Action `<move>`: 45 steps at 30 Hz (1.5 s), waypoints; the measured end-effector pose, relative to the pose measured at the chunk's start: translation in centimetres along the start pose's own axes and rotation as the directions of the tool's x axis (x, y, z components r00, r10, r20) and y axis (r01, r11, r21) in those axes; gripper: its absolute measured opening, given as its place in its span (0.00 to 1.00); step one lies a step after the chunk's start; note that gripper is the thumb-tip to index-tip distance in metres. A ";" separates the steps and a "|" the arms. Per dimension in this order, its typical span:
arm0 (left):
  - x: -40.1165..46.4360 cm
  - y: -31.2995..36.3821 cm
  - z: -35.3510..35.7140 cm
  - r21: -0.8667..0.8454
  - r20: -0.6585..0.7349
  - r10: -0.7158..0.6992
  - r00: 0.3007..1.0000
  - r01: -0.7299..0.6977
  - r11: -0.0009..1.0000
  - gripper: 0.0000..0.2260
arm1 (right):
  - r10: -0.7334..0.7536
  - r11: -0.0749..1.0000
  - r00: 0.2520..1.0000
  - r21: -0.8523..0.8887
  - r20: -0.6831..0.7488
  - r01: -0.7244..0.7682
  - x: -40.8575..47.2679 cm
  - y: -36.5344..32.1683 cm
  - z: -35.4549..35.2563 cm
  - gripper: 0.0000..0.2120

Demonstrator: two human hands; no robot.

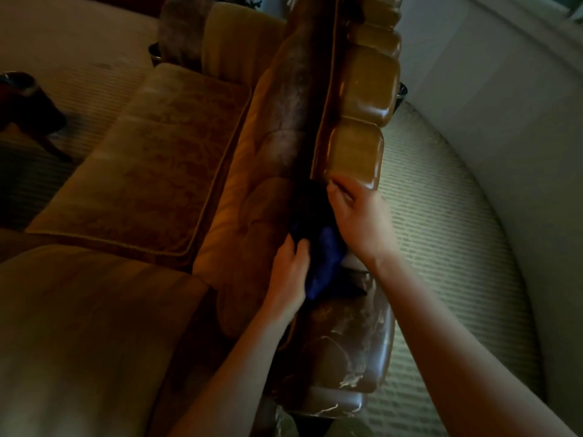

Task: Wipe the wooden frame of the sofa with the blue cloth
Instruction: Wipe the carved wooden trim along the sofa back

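The sofa's carved wooden frame (359,99) runs up the middle of the head view as a row of glossy brown blocks along the top of the backrest. The blue cloth (326,253) lies bunched on the frame between my hands, and its upper part is dark in shadow. My left hand (288,275) grips the cloth's lower left edge with curled fingers. My right hand (353,212) holds the cloth's upper right part against the frame, fingers curled at the edge of a wooden block. The frame's near end (350,357) shows pale scratches.
Tan patterned seat cushions (142,184) fill the left. The padded brown backrest (284,121) runs beside the frame. Pale striped carpet (441,231) and a light curved wall or skirting (504,121) lie to the right. A dark piece of furniture (28,108) stands at far left.
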State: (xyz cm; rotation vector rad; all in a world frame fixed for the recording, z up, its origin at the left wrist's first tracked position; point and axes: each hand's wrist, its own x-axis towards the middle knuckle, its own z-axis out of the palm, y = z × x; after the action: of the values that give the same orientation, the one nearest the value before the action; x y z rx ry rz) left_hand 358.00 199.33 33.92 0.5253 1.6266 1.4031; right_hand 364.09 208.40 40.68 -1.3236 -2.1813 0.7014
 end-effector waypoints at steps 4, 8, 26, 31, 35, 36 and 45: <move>-1.3 1.2 0.5 0.034 0.009 0.007 1.000 -0.007 0.999 0.16 | 0.038 0.995 0.999 0.094 -0.023 -0.036 0.1 -0.1 0.1 0.12; 4.1 4.1 1.9 0.035 0.074 0.175 0.982 -0.178 0.983 0.26 | 0.117 0.969 0.988 0.229 -0.101 -0.091 0.8 -0.4 -1.8 0.12; 1.2 5.6 0.5 -0.636 0.226 -0.183 0.957 0.287 0.716 0.21 | 0.037 0.999 0.952 -0.019 0.304 -0.033 -1.1 -2.5 -0.8 0.20; 2.6 7.6 1.7 -0.560 0.268 -0.121 0.956 0.257 0.787 0.26 | 0.073 0.931 0.989 -0.364 0.128 -0.022 2.4 0.8 -0.9 0.22; 2.9 6.5 2.8 -0.359 -0.064 0.061 0.996 -0.080 0.930 0.15 | -0.046 0.941 0.990 -0.326 0.133 0.088 3.2 4.4 -2.9 0.14; 3.1 6.0 2.4 -0.299 -0.182 0.108 0.977 -0.160 0.941 0.13 | -0.071 0.959 0.987 -0.263 0.146 0.108 2.7 4.8 -3.4 0.17; 4.6 3.4 3.4 -0.523 -0.159 -0.216 0.963 0.103 0.846 0.14 | -0.511 0.832 0.789 -0.036 0.340 0.554 -0.6 3.7 -1.6 0.22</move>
State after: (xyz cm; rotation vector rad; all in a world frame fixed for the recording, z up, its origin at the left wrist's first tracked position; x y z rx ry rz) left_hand 357.76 205.73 35.66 -0.0770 1.3360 1.7231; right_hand 367.74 209.63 39.34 -0.5979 -2.7322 0.5692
